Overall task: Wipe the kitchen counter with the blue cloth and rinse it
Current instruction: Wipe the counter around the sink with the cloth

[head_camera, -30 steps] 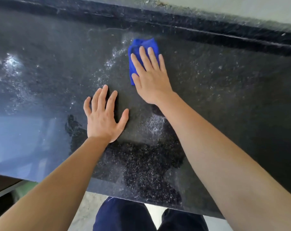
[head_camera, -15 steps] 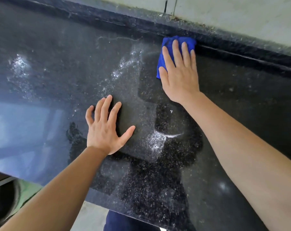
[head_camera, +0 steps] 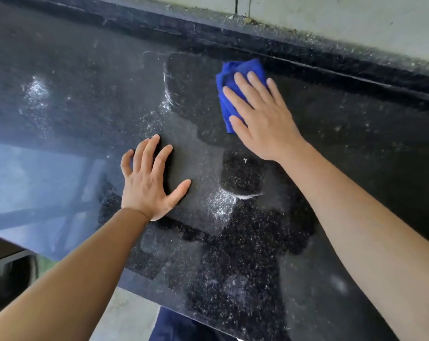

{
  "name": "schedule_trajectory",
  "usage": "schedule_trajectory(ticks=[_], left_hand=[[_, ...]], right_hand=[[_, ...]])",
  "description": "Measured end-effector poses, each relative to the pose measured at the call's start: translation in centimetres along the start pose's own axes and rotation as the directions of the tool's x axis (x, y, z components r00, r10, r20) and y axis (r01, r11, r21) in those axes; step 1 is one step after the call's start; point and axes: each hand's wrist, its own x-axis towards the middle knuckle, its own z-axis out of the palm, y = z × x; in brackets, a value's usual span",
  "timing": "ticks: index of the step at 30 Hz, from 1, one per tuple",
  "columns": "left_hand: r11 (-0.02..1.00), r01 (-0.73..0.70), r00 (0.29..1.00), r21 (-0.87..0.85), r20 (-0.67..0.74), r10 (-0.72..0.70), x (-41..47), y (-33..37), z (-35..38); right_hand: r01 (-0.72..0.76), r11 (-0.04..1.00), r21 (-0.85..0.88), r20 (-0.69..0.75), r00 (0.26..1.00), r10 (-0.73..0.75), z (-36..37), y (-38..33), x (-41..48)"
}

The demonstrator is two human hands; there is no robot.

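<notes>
Wiping step in hand, rinse not yet done. Counter (head_camera: 85, 99): dark speckled polished stone, glossy, wet-smeared, with a raised back lip under a pale rough wall (head_camera: 331, 18). Right hand (head_camera: 262, 116) lies flat, fingers straight and close, pressing the blue cloth (head_camera: 235, 70), a soft bunched wad near the back lip. Left hand (head_camera: 149, 183) braces flat on the stone, fingers splayed, holding nothing. Pale gritty residue (head_camera: 223, 203) sits mid-counter. Next move probably calls for a firm, even sweep through it.
</notes>
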Motion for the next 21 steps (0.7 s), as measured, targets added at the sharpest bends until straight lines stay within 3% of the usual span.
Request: schedule_trajectory(ticks=[4,9,12,15,18,21], left_hand=[[1.000,0.009,0.997,0.030,0.082,-0.011,0.1,-0.1,-0.3],[0.999,0.011,0.990,0.035,0.142,-0.016,0.1,-0.3,-0.6],[1.000,0.000,0.987,-0.005,0.159,0.001,0.0,-0.5,-0.7],[0.986,-0.053,0.988,-0.160,0.133,0.075,-0.4,-1.7,-1.0],[0.949,-0.138,0.988,-0.282,0.025,0.152,-0.7,-5.1,-1.8],[0.971,-0.101,0.994,-0.219,-0.059,0.090,0.1,-11.3,-2.5]], right_hand=[[-0.323,0.946,0.010,0.027,0.946,0.323,-1.0,3.5,-4.5],[-0.535,0.845,0.011,0.023,0.845,0.535,-0.4,0.5,-2.5],[-0.580,0.815,0.001,0.040,0.814,0.579,-0.3,-1.0,-1.5],[-0.599,0.800,-0.016,0.059,0.799,0.599,0.0,-4.5,-0.5],[-0.552,0.833,-0.024,0.054,0.832,0.553,0.8,-10.8,1.9],[-0.429,0.903,-0.028,0.044,0.902,0.429,1.9,-17.6,5.3]])
